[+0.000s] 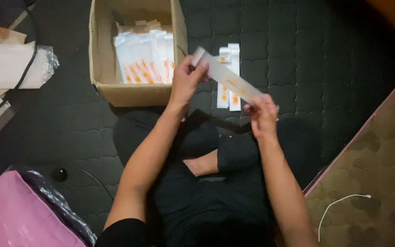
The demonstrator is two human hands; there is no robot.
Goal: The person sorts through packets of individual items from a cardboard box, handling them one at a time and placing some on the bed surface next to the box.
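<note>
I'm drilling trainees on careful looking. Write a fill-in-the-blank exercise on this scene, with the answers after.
1. The long clear packet is held at its two ends by ____ hands, the left hand and the right hand.
2. The white and orange packets stand inside a ____ box.
3. The thin white cable lies on the ____ side of the picture.
4. The bag at the lower left corner is ____.

Missing words: both; cardboard; right; pink

One head-worn camera looks steeply down, close over lap, forearms and mattress.
</note>
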